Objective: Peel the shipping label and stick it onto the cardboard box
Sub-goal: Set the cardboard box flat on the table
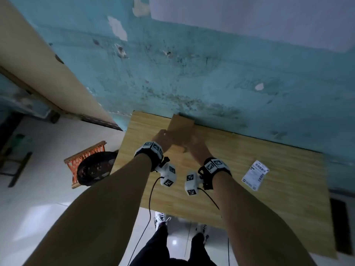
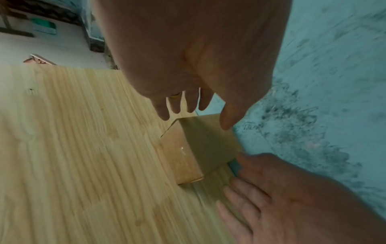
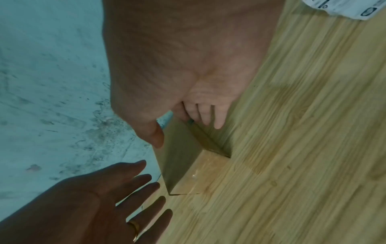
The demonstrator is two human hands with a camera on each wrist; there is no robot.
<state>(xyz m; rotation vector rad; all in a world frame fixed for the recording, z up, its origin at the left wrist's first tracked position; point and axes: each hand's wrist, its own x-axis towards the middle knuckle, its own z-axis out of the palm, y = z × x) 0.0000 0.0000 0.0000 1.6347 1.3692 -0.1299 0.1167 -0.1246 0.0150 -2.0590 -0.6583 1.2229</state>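
A small brown cardboard box (image 1: 181,127) stands at the back of the wooden table (image 1: 249,208), close to the teal wall. My left hand (image 1: 163,136) is at its left side, fingers (image 2: 188,105) straight and spread, a ring on one; in the right wrist view this left hand (image 3: 125,189) is just clear of the box (image 3: 179,161). My right hand (image 1: 195,144) reaches round the right side, its thumb (image 3: 156,138) touching the box and its fingers (image 3: 204,115) straight behind it. The white shipping label (image 1: 255,174) lies flat on the table to the right, untouched.
The teal wall (image 1: 211,83) runs right behind the box. On the floor left of the table stands an orange stool (image 1: 86,160) with a black pan on it. Cables hang from both wrist cameras over the table's near edge.
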